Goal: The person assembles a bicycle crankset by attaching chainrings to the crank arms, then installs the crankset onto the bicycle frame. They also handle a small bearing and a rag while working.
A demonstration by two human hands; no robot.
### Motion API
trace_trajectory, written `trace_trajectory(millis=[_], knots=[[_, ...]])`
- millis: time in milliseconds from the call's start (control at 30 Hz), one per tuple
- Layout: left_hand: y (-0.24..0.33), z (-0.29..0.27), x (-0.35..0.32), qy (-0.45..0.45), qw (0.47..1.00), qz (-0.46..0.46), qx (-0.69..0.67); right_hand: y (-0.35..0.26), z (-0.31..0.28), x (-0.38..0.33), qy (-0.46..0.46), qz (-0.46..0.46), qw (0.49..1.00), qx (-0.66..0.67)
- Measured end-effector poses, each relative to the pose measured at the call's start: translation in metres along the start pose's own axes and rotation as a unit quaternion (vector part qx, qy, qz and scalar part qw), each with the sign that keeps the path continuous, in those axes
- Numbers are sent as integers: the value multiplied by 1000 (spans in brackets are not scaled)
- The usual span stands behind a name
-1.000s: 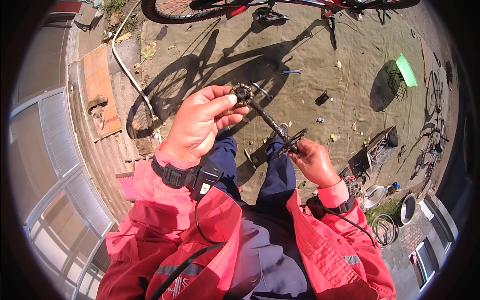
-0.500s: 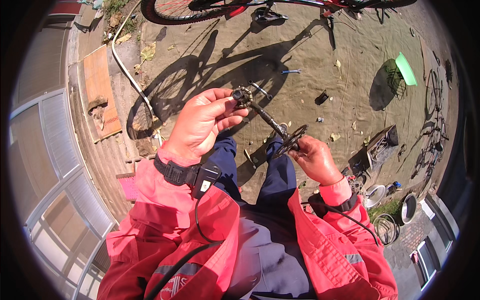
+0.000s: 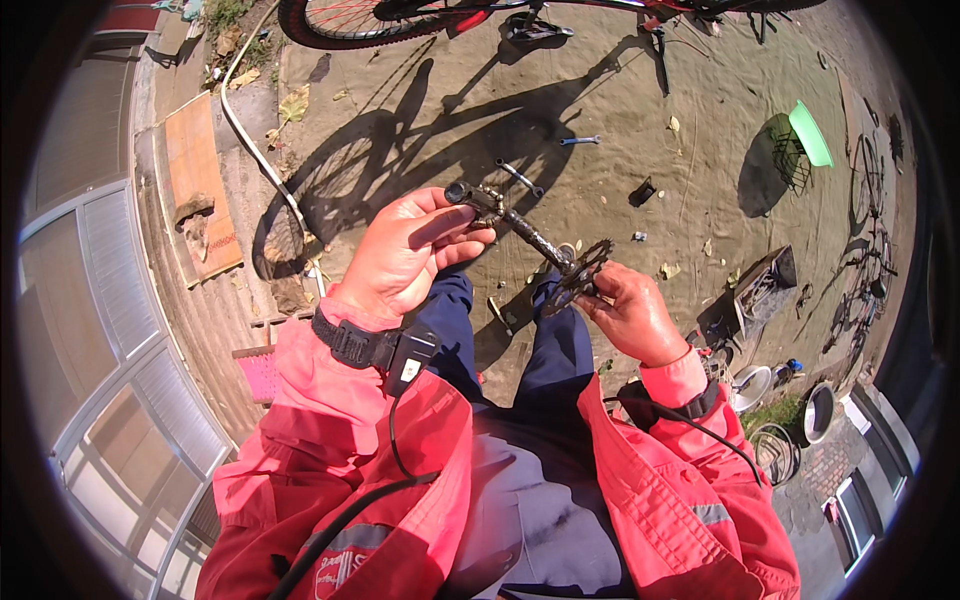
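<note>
Between my two hands is a greasy bicycle crank axle [image 3: 533,238], slanting down to the right, with a toothed chainring [image 3: 580,278] at its right end. My left hand [image 3: 405,250] pinches the dark, round left end between thumb and fingers. A ring that looks like a ball bearing [image 3: 487,203] sits around the axle beside those fingertips. My right hand [image 3: 638,315] grips the chainring end from the right, its fingers partly hidden behind the teeth. On the ground cloth beyond lie a silver crank arm [image 3: 520,177] and a blue-handled wrench [image 3: 580,141].
A red bicycle [image 3: 400,20] stands at the far edge, its shadow across the cloth [image 3: 690,200]. To the right are a green basin [image 3: 811,135] and a box of tools [image 3: 765,290]. A pale hose [image 3: 250,140] runs along the left, by a wooden board [image 3: 203,180].
The axle's left end has swung slightly left and turned, so more of its dark round tip shows. The chainring has tilted a little. Both hands keep their grip.
</note>
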State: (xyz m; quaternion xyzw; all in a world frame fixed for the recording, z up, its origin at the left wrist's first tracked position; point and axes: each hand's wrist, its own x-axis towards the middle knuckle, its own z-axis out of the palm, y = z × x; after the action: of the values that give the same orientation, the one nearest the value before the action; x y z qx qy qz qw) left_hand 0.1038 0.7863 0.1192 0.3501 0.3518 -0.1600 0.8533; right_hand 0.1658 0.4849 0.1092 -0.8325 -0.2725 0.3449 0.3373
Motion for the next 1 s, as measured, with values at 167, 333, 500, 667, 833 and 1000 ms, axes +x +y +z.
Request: trace_trajectory(millis=[167, 333, 500, 667, 833, 1000], knots=[[-3, -3, 0, -7, 1000, -4, 9, -4, -2, 2, 4, -12, 1000, 2], [-9, -3, 0, 12, 1000, -9, 22, -7, -4, 2, 12, -26, 1000, 6], [-12, -4, -2, 18, 1000, -12, 22, -8, -1, 3, 18, -38, 999, 20], [-13, -6, -4, 13, 1000, -12, 23, -6, 2, 2, 29, -58, 997, 28], [-14, -4, -8, 12, 999, -13, 27, -4, 5, 2, 43, -79, 996, 29], [-15, 0, -10, 11, 999, -15, 38, -4, 4, 1, 42, -85, 995, 30]])
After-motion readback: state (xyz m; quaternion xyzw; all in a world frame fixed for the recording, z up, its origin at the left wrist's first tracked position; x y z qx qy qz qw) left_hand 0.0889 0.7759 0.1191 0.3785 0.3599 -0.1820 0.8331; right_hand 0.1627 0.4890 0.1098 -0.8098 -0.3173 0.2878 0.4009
